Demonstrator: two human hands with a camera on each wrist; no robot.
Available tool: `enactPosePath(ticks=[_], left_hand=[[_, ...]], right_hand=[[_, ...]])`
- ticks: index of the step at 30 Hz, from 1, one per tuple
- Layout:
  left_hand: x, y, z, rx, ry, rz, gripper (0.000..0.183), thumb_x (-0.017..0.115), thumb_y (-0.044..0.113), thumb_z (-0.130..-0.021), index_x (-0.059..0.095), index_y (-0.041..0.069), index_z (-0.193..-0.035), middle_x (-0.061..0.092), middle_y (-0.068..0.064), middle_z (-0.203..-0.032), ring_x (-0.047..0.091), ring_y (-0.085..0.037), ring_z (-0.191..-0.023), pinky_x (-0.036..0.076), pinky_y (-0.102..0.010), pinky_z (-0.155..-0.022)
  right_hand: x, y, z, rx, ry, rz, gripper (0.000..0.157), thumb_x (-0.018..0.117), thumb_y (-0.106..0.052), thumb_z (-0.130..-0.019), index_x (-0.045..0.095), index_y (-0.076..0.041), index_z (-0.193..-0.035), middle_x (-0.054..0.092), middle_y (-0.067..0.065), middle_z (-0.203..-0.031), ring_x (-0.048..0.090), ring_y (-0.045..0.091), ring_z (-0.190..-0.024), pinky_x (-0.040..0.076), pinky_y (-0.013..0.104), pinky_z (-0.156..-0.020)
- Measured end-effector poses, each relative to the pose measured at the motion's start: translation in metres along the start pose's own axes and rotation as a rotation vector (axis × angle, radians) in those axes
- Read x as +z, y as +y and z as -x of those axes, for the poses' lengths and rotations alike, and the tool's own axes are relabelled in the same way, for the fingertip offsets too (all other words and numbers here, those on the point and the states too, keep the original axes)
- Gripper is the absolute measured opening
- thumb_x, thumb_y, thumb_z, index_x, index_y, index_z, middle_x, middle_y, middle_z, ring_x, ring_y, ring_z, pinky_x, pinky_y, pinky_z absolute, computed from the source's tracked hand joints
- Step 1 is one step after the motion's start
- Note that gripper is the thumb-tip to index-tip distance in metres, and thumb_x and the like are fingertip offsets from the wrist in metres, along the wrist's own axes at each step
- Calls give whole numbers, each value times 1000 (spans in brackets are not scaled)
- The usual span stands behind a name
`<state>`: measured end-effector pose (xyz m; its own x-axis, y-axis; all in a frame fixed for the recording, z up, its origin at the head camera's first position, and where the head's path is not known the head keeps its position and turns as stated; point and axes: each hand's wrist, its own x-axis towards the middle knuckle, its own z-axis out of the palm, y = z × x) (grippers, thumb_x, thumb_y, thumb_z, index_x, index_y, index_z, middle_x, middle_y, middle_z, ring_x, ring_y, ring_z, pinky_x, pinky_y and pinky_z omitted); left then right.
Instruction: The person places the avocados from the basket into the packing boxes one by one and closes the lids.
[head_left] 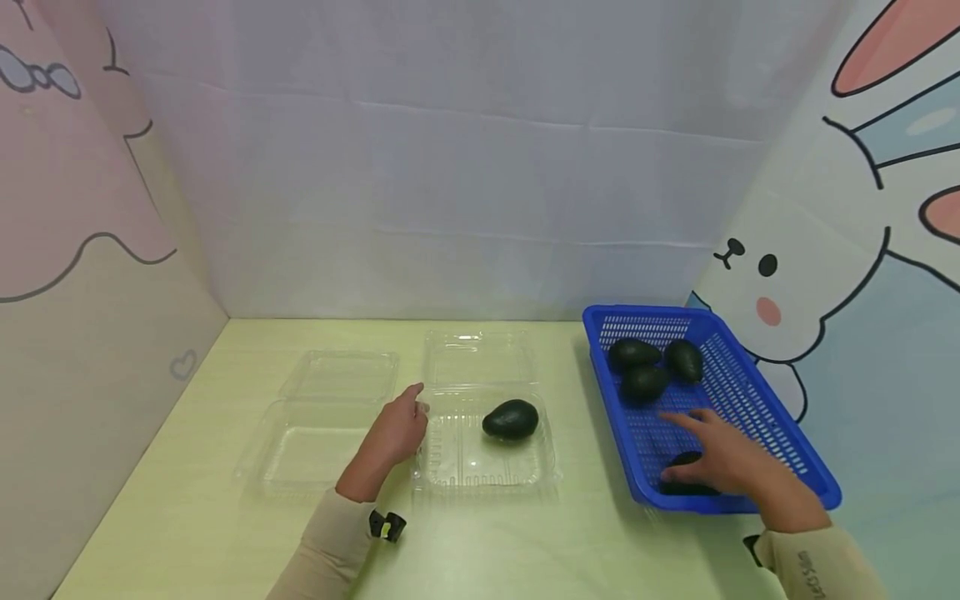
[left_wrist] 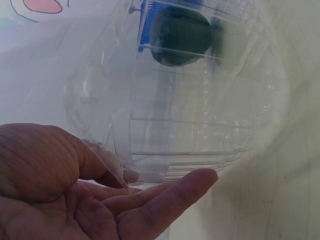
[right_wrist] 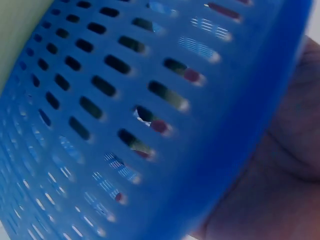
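Note:
A clear plastic clamshell container (head_left: 480, 482) lies with its lid raised back, and one dark green avocado (head_left: 512, 420) rests inside it. My left hand (head_left: 399, 427) pinches the container's left rim, thumb over the edge and fingers against the outer wall, as the left wrist view shows. My right hand (head_left: 716, 454) reaches into the blue basket (head_left: 609, 417), fingers spread over an avocado (head_left: 686, 485) near the front wall. The thumb lies across that avocado; whether it touches is unclear. In the right wrist view, the slotted basket wall (right_wrist: 100, 65) hides the fingers.
Several more avocados (head_left: 643, 383) sit at the back of the basket. A second clear container (head_left: 307, 454), lid back, stands left of my left forearm. White cloth (head_left: 465, 183) closes off the table's back, and printed panels (head_left: 885, 350) flank the sides.

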<state>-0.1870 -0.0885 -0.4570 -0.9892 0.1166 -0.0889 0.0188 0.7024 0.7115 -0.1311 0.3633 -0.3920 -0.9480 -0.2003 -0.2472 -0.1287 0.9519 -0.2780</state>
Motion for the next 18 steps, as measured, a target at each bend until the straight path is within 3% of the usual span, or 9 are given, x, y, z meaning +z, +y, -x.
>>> enactPosePath(ticks=[6,11,18], left_hand=[[-1,2,1,-1,4,-6,48,46,7,-106,39,-10,-151,67,-24,-123,61,-23,-78,53,-39,-68],[0,1,0,-3,2,0,49,46,7,-106,39,-10,-152,67,-24,-123,60,-21,-74,52,-37,-64],[-1,1,0,6,12,-16,48,46,6,-106,40,-11,-150,67,-25,-124,61,-25,-83,52,-40,-70]], right_hand=[[4,0,-2,32,-49,-20,90,88,-45,-79,51,-1,-149,36,44,-143,49,64,-119,45,75,-88],[7,0,-2,54,-90,-11,86,88,-45,-79,55,-1,-146,43,41,-138,52,60,-118,46,73,-89],[9,1,-2,71,-114,-15,80,89,-43,-79,59,-1,-141,48,39,-133,51,59,-119,46,72,-91]])
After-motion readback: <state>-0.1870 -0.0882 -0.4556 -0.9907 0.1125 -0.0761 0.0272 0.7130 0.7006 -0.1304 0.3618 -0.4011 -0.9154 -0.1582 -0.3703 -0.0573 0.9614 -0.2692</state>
